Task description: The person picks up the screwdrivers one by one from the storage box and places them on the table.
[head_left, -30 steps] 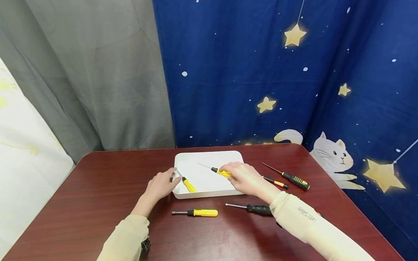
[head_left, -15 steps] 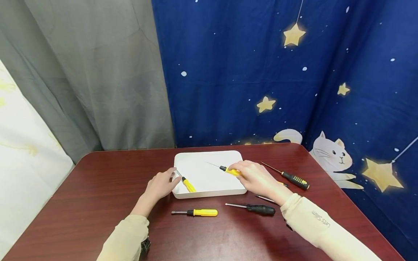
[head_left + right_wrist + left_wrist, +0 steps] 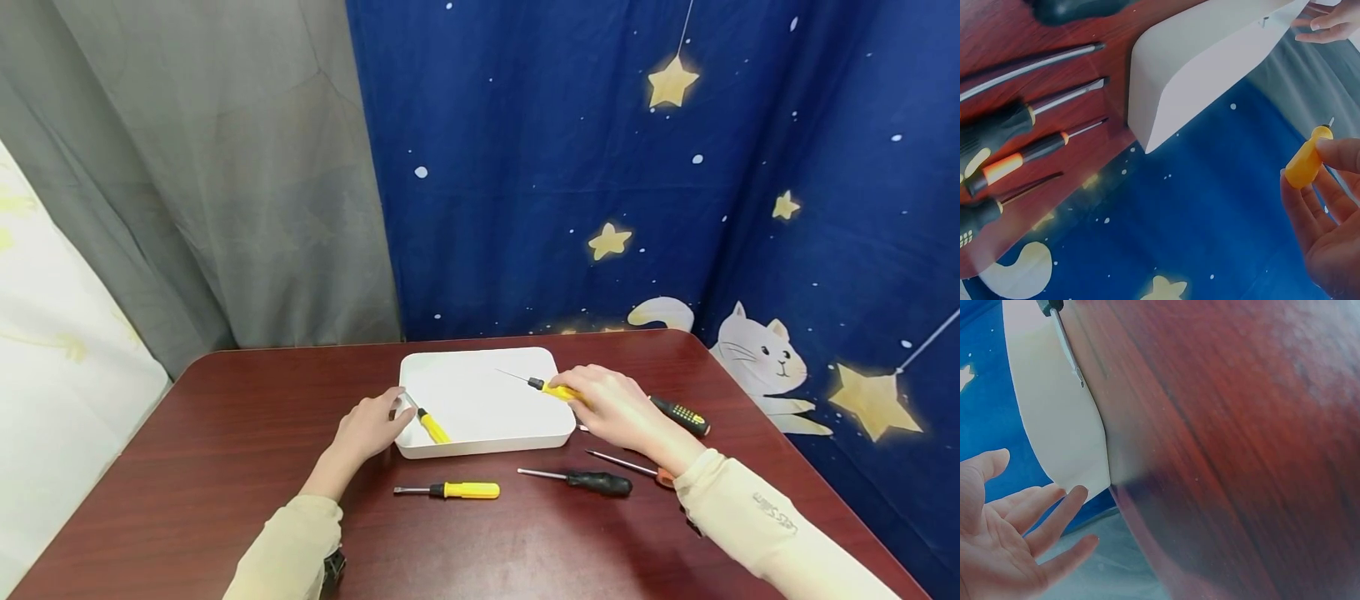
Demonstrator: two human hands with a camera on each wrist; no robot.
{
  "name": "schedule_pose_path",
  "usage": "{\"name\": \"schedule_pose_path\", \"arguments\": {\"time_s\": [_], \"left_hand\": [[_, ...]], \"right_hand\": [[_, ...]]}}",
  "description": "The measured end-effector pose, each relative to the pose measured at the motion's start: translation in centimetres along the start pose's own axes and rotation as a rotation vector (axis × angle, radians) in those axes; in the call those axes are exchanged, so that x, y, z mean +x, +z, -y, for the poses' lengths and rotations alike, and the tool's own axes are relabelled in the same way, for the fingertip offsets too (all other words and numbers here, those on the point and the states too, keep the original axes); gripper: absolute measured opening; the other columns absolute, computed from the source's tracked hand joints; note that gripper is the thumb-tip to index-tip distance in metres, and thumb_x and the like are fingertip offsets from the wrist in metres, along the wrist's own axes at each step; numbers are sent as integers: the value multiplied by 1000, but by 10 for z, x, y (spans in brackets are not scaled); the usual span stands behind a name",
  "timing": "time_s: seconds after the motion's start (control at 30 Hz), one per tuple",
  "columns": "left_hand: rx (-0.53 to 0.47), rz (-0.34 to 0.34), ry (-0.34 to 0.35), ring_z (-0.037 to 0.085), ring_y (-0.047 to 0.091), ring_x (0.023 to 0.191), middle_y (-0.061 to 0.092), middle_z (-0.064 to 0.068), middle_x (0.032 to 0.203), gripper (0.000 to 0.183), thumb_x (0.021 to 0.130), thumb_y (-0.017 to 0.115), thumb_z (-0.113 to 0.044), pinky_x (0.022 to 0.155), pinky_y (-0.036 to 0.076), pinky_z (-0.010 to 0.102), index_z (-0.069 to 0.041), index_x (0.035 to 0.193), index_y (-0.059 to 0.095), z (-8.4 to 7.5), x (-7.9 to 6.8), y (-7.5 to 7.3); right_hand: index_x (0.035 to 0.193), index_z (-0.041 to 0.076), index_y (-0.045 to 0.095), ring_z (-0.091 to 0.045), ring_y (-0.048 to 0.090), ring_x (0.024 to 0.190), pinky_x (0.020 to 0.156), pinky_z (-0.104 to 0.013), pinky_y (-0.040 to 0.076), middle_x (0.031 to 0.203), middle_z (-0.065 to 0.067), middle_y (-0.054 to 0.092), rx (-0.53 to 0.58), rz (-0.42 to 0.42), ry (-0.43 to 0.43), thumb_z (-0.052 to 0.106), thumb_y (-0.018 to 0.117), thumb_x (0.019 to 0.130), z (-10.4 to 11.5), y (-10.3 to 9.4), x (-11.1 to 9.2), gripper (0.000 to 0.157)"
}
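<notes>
My right hand (image 3: 615,404) pinches a small yellow-handled screwdriver (image 3: 558,392) at the right side of a white tray (image 3: 487,400). Its thin shaft points left over the tray. In the right wrist view the thumb and fingers hold the yellow handle (image 3: 1304,165). At the tray's left edge rests my left hand (image 3: 367,425), its fingers loosely spread and holding nothing; in the left wrist view the fingertips (image 3: 1077,492) lie against the tray's side. Inside the tray, near that hand, lies another yellow-handled screwdriver (image 3: 433,427).
In front of the tray lie a yellow screwdriver (image 3: 471,490) and a black-handled one (image 3: 598,482). Further right are one with an orange-red handle (image 3: 664,477), partly hidden by my arm, and a black one with yellow dots (image 3: 681,415). The right wrist view also shows an orange-and-black screwdriver (image 3: 1004,169).
My right hand has moved right with the yellow screwdriver, from over the tray toward its right edge. The tray's right edge has shifted outward too. My left hand has stayed in place.
</notes>
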State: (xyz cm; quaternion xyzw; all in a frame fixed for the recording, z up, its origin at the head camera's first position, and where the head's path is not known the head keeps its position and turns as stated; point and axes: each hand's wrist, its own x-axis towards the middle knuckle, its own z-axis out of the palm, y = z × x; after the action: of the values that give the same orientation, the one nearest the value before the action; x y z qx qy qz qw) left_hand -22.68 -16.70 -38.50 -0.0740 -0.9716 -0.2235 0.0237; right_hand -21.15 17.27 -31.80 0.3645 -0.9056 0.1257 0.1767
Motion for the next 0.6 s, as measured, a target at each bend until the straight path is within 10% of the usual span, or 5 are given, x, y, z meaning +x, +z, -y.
{"name": "schedule_pose_path", "arguments": {"time_s": [0.6], "left_hand": [[14, -1, -4, 30, 55, 94, 59, 14, 107, 49, 86, 51, -35, 69, 42, 48, -4, 125, 48, 0, 1, 0]], "right_hand": [[103, 20, 61, -6, 49, 76, 58, -26, 43, 92, 7, 58, -29, 9, 16, 12, 66, 77, -14, -14, -31, 28]]}}
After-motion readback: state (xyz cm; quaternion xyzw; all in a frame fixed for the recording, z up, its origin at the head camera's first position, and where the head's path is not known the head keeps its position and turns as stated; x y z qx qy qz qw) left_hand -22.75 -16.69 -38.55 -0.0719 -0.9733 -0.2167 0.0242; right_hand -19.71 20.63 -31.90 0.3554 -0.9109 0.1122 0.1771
